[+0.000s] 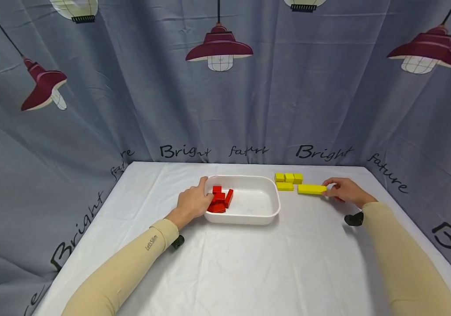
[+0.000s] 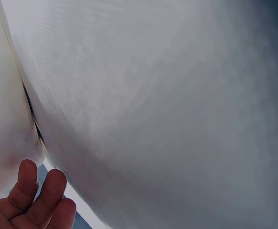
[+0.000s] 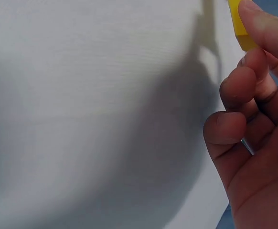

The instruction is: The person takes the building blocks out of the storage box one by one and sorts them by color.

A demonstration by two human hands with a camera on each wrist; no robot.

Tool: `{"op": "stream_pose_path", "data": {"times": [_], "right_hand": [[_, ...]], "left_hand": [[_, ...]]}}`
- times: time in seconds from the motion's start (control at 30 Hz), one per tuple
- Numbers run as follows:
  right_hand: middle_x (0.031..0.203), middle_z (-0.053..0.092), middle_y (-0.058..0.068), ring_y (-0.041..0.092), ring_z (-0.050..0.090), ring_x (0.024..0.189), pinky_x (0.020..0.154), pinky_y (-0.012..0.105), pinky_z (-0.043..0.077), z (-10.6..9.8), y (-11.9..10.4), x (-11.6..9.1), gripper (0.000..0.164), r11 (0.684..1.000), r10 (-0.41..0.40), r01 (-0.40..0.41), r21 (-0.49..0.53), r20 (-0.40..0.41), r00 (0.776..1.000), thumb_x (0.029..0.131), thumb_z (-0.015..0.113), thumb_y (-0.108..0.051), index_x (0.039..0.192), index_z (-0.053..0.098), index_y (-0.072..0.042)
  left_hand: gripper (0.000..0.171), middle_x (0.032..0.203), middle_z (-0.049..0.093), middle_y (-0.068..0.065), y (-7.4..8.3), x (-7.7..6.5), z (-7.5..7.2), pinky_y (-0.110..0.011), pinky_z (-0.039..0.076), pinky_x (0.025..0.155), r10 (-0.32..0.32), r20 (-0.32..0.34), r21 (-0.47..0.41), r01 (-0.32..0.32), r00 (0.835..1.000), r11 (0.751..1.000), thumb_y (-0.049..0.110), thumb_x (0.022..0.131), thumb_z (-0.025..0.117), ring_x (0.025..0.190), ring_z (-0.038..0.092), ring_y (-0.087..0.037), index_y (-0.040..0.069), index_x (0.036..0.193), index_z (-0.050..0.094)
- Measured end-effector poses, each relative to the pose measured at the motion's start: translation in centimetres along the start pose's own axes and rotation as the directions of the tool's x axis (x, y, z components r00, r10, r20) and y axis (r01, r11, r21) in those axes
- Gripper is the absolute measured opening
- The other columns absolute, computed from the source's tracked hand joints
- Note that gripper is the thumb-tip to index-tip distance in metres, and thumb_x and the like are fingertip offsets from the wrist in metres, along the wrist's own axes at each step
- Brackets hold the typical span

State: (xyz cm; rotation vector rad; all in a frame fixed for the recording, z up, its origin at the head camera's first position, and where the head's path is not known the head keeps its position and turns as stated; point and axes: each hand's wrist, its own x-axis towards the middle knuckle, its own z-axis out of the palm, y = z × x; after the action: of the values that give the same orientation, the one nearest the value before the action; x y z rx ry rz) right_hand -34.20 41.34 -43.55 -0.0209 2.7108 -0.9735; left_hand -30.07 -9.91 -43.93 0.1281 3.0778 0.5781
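In the head view my left hand [image 1: 195, 201] grips the left end of a white rectangular tray [image 1: 251, 219], thumb over the rim. Several red blocks [image 1: 228, 198] lie inside the tray at that end. The left wrist view shows curled fingertips [image 2: 53, 186] against the tray's pale side. Over at the right, my right hand [image 1: 345, 192] pinches the right end of a long yellow block [image 1: 311, 189] between thumb and fingers. That yellow block [image 3: 240, 28] also shows in the right wrist view, its end between thumb and fingertips, the other fingers loosely curled.
Three small yellow blocks [image 1: 289, 177] stand in a row behind a flat yellow block [image 1: 284, 186], just right of the tray. White cloth covers the table [image 1: 257, 267]. A grey-blue curtain [image 1: 225, 114] with printed lamps hangs behind the table and at both sides.
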Motion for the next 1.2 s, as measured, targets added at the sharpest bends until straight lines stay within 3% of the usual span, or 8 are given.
{"op": "stream_pose_path", "data": {"times": [0.17,0.33,0.67,1.2], "right_hand": [[0.075,0.054,0.003,0.02,0.051,0.066,0.062,0.03,0.041,0.6,0.4,0.2,0.055,0.999,0.007,-0.008,-0.038,-0.027,1.0,0.091,0.072,-0.031,0.134,0.053,-0.001],[0.077,0.054,0.004,0.02,0.052,0.067,0.063,0.031,0.041,1.2,0.2,0.4,0.054,0.997,-0.008,0.004,-0.074,-0.057,0.998,0.092,0.07,-0.03,0.134,0.054,0.0],[0.097,0.055,0.017,0.022,0.053,0.072,0.064,0.031,0.044,1.7,0.0,0.9,0.056,0.991,0.008,-0.024,-0.132,-0.119,0.993,0.094,0.069,-0.029,0.137,0.052,0.003],[0.096,0.056,0.018,0.021,0.054,0.072,0.064,0.029,0.046,2.1,-0.4,1.2,0.053,0.99,0.032,-0.052,-0.132,-0.148,0.988,0.097,0.061,-0.024,0.141,0.047,0.004]], "left_hand": [[0.064,0.088,0.068,-0.008,0.1,0.0,0.0,-0.041,0.052,0.072,-0.006,0.013,-0.007,0.006,1.0,1.0,0.04,0.097,0.047,0.071,0.061,-0.024,0.021,0.155,0.029],[0.064,0.095,0.07,-0.01,0.2,-0.2,0.0,-0.044,0.053,0.077,-0.019,0.015,-0.005,0.019,1.0,1.0,0.039,0.097,0.047,0.075,0.063,-0.025,0.021,0.155,0.029],[0.064,0.091,0.07,-0.009,0.2,0.0,0.1,-0.043,0.053,0.076,-0.008,0.002,-0.006,0.008,1.0,1.0,0.039,0.097,0.048,0.073,0.063,-0.024,0.02,0.155,0.03],[0.065,0.086,0.068,-0.006,0.2,0.0,-0.2,-0.044,0.053,0.077,-0.013,0.012,-0.005,0.013,1.0,1.0,0.04,0.097,0.048,0.074,0.063,-0.024,0.019,0.156,0.029]]}}
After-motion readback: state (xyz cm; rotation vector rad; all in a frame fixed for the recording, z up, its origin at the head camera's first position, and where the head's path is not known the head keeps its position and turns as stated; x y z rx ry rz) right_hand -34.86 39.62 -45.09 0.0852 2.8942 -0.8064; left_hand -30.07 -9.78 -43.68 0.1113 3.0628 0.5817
